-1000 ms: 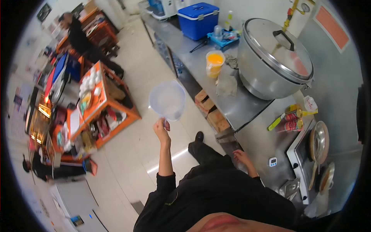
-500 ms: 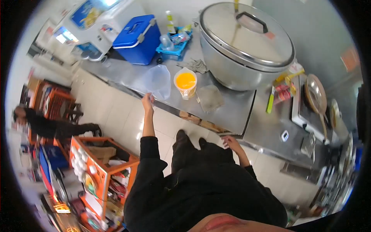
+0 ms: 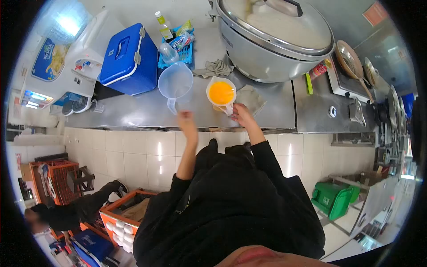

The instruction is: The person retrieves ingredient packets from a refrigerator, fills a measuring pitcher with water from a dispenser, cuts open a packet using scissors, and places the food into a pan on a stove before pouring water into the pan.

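Observation:
A clear pitcher of orange-yellow liquid (image 3: 221, 92) stands on the steel counter (image 3: 142, 109). At its handle is my right hand (image 3: 243, 115), with the fingers closed on it. To the left stands an empty clear pitcher (image 3: 176, 81), its handle toward me. Just below that handle is my left hand (image 3: 187, 120), blurred by motion and apart from it; its fingers cannot be made out. Grey cloths lie behind the filled pitcher (image 3: 215, 69) and to its right (image 3: 252, 100).
A large lidded steel pot (image 3: 267, 58) stands at the back. Left of it are a blue basket (image 3: 188, 55) with a bottle, a blue cooler (image 3: 122, 58) and a drink machine (image 3: 66, 71). A pan (image 3: 349, 60) is at right. Another person (image 3: 66, 207) is at lower left.
My left hand has let go of the empty pitcher, which now stands upright on the counter. My right hand has risen from beside my body to the filled pitcher's handle. The view has turned.

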Action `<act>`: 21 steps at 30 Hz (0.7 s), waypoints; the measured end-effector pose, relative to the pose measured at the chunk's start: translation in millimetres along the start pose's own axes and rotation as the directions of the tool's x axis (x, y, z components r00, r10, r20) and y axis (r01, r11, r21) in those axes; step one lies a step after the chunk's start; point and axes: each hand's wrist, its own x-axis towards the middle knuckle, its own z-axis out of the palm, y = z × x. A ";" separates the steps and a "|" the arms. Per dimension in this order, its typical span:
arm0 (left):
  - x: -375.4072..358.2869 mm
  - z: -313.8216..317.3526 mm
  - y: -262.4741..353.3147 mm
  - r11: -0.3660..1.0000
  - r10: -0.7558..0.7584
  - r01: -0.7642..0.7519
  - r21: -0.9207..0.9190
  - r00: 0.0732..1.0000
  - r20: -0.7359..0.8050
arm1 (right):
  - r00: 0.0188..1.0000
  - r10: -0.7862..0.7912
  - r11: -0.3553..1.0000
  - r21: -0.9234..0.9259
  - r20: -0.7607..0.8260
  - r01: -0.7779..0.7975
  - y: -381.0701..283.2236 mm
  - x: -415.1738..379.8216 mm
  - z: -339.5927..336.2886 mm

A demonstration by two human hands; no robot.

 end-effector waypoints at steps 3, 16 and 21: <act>-6.2 19.0 43.5 0.384 -0.502 0.922 -0.051 0.255 0.826 | 0.995 0.058 0.998 -0.027 -0.077 -0.060 8.7 20.4 -3.2; 2.3 28.3 22.5 0.274 -0.325 0.946 -0.176 0.263 0.908 | 0.939 -0.201 0.877 0.375 -0.277 0.299 -23.1 -34.3 16.5; 5.6 23.4 40.3 0.253 -0.380 0.942 -0.220 0.306 0.873 | 0.872 -0.410 0.802 0.349 -0.269 0.485 -50.2 -57.7 6.3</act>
